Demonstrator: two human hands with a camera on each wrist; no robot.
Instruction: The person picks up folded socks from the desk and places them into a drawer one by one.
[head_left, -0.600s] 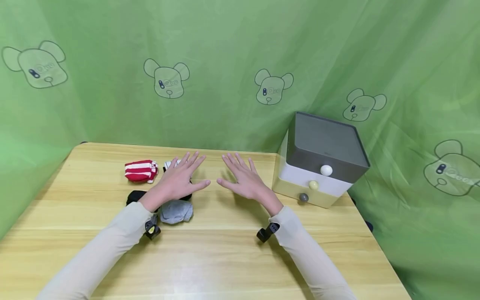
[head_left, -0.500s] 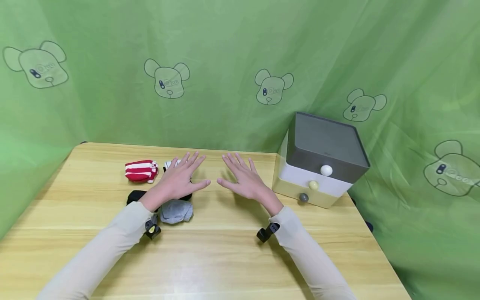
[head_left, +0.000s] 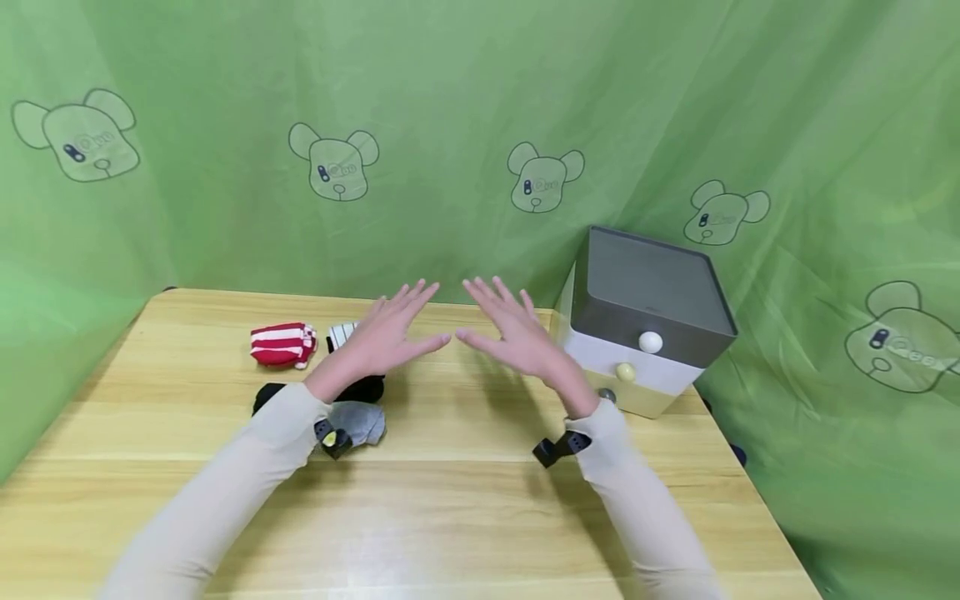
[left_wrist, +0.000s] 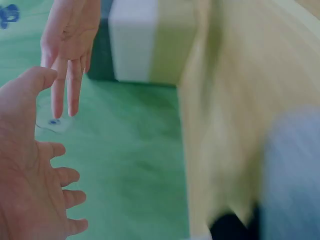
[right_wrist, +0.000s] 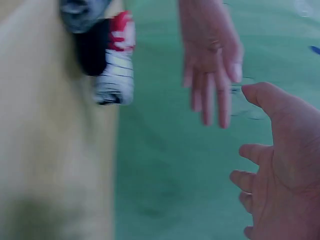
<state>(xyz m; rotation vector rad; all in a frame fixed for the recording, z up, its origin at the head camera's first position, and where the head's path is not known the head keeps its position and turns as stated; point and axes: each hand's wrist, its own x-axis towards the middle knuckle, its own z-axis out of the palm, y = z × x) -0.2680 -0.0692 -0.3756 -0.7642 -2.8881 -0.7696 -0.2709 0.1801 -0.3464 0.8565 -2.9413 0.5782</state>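
My left hand (head_left: pixel 381 340) is raised above the table with fingers straight and thumb out, holding nothing. Facing it, my right hand (head_left: pixel 521 340) hangs in the air in the same way, also holding nothing. The thumbs point at each other with a small gap. Below and around the left hand and wrist lie rolled cloth bundles: a red-and-white striped one (head_left: pixel 282 345), a white one with dark stripes (head_left: pixel 341 333), black ones (head_left: pixel 366 389) and a grey one (head_left: pixel 366 421). The left arm partly covers them. Nearest the right hand stands a three-drawer box (head_left: pixel 637 354).
The box has a dark grey top drawer with a white knob (head_left: pixel 651 342), a white drawer with a yellow knob (head_left: pixel 626 372) and a cream drawer with a grey knob. A green curtain (head_left: pixel 450 125) hangs behind the wooden table (head_left: pixel 420 517).
Both hands have risen and shifted to the right, still spread. The right forearm now partly covers the grey knob. The bundles and the box stay in place.
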